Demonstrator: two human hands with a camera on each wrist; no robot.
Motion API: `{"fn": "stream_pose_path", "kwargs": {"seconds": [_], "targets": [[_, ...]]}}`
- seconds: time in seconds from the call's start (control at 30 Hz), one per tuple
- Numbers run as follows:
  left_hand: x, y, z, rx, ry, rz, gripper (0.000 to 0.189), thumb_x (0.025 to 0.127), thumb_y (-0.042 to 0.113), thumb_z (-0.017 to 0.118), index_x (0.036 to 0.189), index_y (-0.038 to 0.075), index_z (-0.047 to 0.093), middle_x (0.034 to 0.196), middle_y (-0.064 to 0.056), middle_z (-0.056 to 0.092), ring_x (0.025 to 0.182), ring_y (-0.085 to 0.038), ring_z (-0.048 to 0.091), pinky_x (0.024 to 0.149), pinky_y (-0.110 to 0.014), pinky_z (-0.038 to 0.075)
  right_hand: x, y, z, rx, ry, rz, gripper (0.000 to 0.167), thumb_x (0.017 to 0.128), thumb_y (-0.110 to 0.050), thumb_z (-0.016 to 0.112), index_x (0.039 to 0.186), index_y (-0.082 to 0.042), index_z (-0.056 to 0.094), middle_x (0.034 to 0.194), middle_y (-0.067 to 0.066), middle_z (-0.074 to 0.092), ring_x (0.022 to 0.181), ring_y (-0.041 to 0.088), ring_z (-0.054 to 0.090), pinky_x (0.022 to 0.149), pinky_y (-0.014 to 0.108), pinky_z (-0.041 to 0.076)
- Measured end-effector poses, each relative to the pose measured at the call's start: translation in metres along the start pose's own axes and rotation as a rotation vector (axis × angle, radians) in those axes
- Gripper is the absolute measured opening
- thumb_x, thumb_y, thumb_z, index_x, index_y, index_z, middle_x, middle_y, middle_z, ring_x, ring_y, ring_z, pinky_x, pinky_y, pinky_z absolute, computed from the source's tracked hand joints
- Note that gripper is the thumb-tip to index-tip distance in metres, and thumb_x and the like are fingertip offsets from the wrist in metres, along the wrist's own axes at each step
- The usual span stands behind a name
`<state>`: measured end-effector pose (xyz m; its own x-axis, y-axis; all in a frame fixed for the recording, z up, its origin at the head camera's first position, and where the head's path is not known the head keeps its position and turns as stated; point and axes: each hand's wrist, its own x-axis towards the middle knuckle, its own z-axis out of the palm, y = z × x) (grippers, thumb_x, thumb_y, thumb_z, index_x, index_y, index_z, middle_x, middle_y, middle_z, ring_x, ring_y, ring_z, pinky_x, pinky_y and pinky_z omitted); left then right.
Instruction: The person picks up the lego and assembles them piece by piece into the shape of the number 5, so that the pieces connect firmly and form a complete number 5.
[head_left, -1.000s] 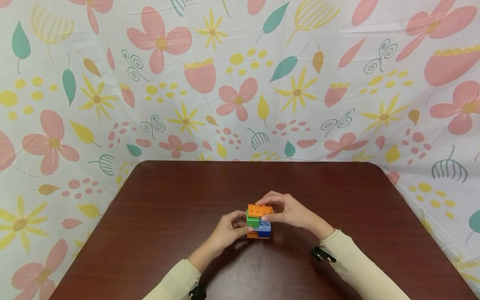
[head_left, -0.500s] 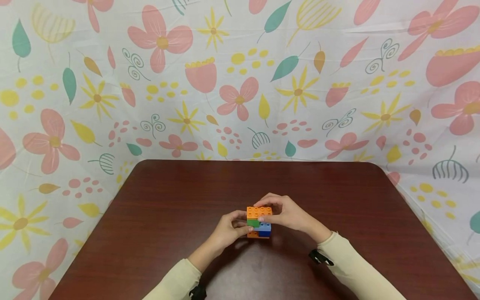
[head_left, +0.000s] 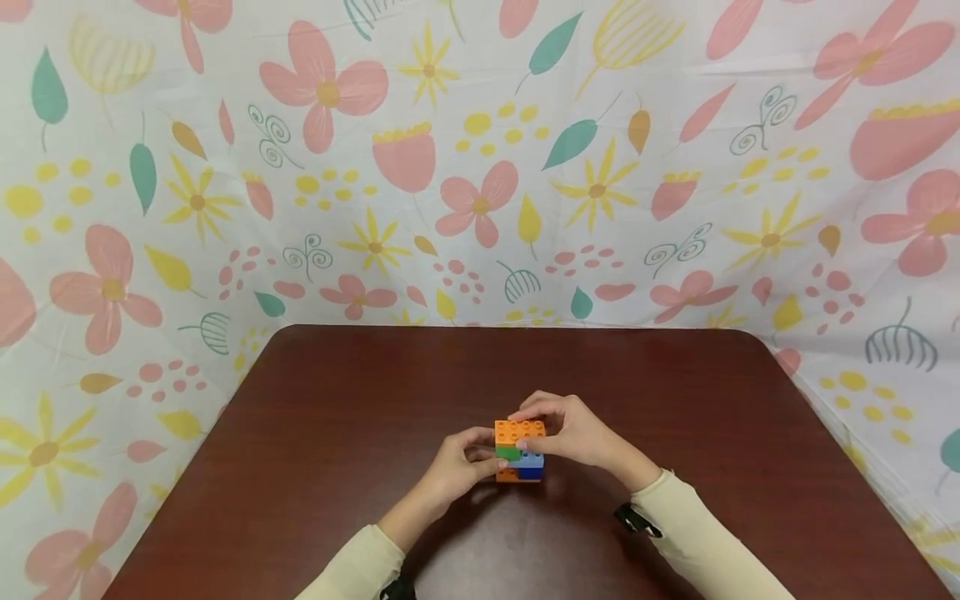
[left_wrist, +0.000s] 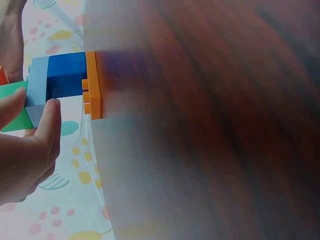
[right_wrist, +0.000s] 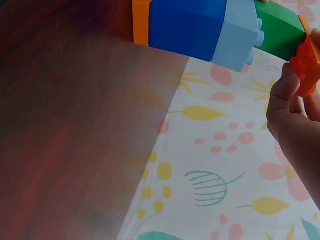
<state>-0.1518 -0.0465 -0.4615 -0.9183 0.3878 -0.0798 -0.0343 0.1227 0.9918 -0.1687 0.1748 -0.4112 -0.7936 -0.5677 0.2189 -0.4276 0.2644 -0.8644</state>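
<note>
A toy-brick stack stands on the table. From the bottom it has a thin orange plate (left_wrist: pixel 93 85), a dark blue brick (right_wrist: pixel 187 27), a light blue plate (right_wrist: pixel 235 32) and a green brick (right_wrist: pixel 281 30). An orange plate (head_left: pixel 520 430) lies over the green brick and overhangs it on the right. My left hand (head_left: pixel 453 468) pinches the stack at the green brick and light blue plate from the left. With thumb and fingers, my right hand (head_left: pixel 573 432) pinches the orange top plate at its right part. Whether that plate is fully seated cannot be seen.
The dark brown table (head_left: pixel 337 400) extends around the stack on all sides. A flower-print cloth (head_left: pixel 480 108) hangs behind the table and down both sides. Dark wrist straps (head_left: pixel 637 519) sit at the light sleeves.
The orange top plate has come down toward the green brick and covers its studs, which showed earlier. My right hand moved slightly left with it; my left hand stayed nearly still.
</note>
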Motion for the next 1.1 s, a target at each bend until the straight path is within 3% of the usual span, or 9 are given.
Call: {"fn": "stream_pose_path", "kwargs": {"seconds": [0.17,0.53,0.73,0.93,1.1], "targets": [[-0.001,-0.001,0.001,-0.009,0.012,0.007,0.04,0.085,0.008,0.073,0.123,0.001,0.061,0.113,-0.011,0.061,0.099,-0.027,0.065,0.079,-0.043,0.055,0.0,0.0,0.002,-0.035,0.007,0.009,0.031,0.081,-0.001,0.075,0.111,0.002,0.069,0.102,0.014,0.061,0.085,0.027,0.057,0.069,0.029,0.055],[-0.002,0.001,-0.001,-0.015,0.021,0.003,0.04,0.085,0.009,0.074,0.122,0.001,0.062,0.113,-0.012,0.061,0.101,-0.028,0.064,0.08,-0.044,0.054,-0.002,-0.001,0.005,-0.045,0.028,0.034,0.031,0.083,-0.016,0.077,0.113,-0.009,0.071,0.103,0.004,0.06,0.086,0.019,0.058,0.071,0.029,0.056],[-0.002,-0.001,0.0,-0.011,0.003,0.004,0.039,0.086,0.008,0.073,0.122,0.002,0.061,0.113,-0.011,0.06,0.099,-0.027,0.064,0.079,-0.043,0.055,-0.007,0.001,0.006,-0.118,0.034,0.041,0.032,0.086,-0.019,0.074,0.117,-0.013,0.068,0.105,0.001,0.061,0.086,0.016,0.058,0.072,0.027,0.053],[-0.002,-0.001,0.0,-0.015,-0.004,0.032,0.04,0.085,0.006,0.072,0.123,0.002,0.059,0.112,-0.012,0.06,0.099,-0.027,0.063,0.079,-0.043,0.055,-0.014,0.001,0.001,-0.132,0.019,-0.006,0.041,0.09,-0.019,0.069,0.13,-0.014,0.058,0.117,0.005,0.06,0.105,0.02,0.057,0.087,0.039,0.051],[-0.003,0.0,-0.003,-0.005,0.004,0.039,0.045,0.084,0.006,0.074,0.125,0.003,0.057,0.115,-0.012,0.06,0.103,-0.028,0.062,0.078,-0.037,0.056,-0.024,0.002,-0.01,-0.061,0.084,0.061,0.041,0.094,-0.02,0.064,0.134,-0.016,0.054,0.125,0.007,0.059,0.115,0.028,0.057,0.091,0.037,0.05]]}}
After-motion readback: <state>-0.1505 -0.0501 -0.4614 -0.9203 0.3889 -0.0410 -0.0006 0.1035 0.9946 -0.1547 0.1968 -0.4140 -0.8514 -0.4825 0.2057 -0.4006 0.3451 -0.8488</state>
